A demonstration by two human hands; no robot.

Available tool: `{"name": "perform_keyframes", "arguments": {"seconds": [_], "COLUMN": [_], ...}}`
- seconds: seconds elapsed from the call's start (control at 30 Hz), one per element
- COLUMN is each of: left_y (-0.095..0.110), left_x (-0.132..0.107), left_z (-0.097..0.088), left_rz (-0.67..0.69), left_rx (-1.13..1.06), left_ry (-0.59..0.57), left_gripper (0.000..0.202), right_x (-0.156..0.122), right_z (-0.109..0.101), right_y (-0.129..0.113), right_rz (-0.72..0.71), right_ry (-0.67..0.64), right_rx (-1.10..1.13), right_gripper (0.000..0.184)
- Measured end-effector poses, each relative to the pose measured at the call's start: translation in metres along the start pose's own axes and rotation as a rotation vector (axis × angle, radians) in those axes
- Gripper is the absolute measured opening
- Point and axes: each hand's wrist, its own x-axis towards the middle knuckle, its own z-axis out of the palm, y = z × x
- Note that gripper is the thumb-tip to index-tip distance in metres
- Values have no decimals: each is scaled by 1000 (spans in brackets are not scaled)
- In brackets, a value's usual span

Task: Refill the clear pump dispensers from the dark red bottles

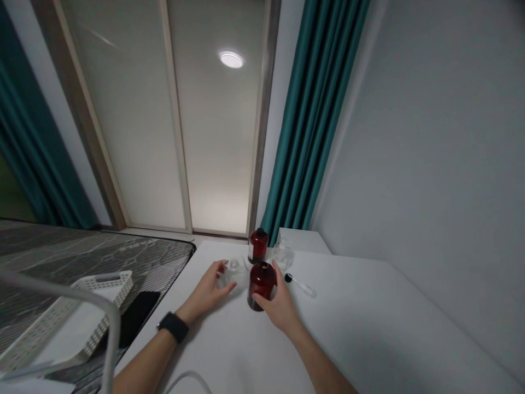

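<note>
My right hand (281, 303) is wrapped around an amber-brown bottle (261, 280) that stands upright on the white table (336, 323). The bottle's dark neck shows no stopper that I can make out. To its left, my left hand (211, 290) has its thumb and fingers curved around a small clear glass bottle (234, 271). Behind the right hand stands another clear glass vessel (283, 254). A second amber bottle (258, 245), with a dark top and a pale label, is farther back. Right of my right hand lies a thin clear dropper-like piece (302, 285) with a black end.
A white perforated basket (88, 342) lies left of the table, beside a black flat object (139, 314) on a grey patterned surface. A pale curved tube (112, 334) crosses the lower left. A white box-like unit (303, 239) adjoins the table's far edge, before the green curtain (315, 115).
</note>
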Motion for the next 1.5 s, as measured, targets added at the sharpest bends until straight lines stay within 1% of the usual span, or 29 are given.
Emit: {"name": "perform_keyframes", "arguments": {"seconds": [0.23,0.3,0.4,0.6,0.73,0.83,0.97,1.07,1.2,1.3,1.37,1.43,1.47,1.5], "left_y": [1,4,9,13,12,10,2,-8,-22,-31,-35,-39,-41,-42], "left_x": [-3,-5,-9,-15,-17,-17,-13,-8,-3,-1,-1,-1,-1,-1], "left_z": [5,7,9,15,17,17,13,8,2,2,4,6,7,7], "left_rz": [58,75,92,116,141,148,158,147,121,107,90,69,62,59], "left_rx": [6,6,8,15,1,6,34,56,93,108,109,98,91,85], "left_ry": [-67,-95,-149,-226,-221,-213,-190,-143,-80,-82,-90,-88,-87,-85], "left_gripper": [51,50,51,56,56,57,56,56,58,61,62,63,64,65], "right_x": [4,6,8,9,8,6,5,4,2,-1,-2,-2,0,2], "right_z": [-36,-42,-45,-44,-43,-41,-35,-28,-15,-9,-13,-27,-37,-49], "right_y": [3,5,10,16,19,22,26,25,24,23,22,20,19,19], "right_rz": [-14,-25,-25,30,19,2,-15,-11,-22,-24,-34,-66,-87,-109], "right_ry": [58,71,74,38,35,59,78,76,70,62,21,-83,-163,-218], "right_rx": [-58,-61,-53,-48,-42,-63,-74,-75,-63,-54,-61,-108,-159,-259], "right_gripper": [83,81,80,82,83,83,84,89,89,90,94,96,93,83]}}
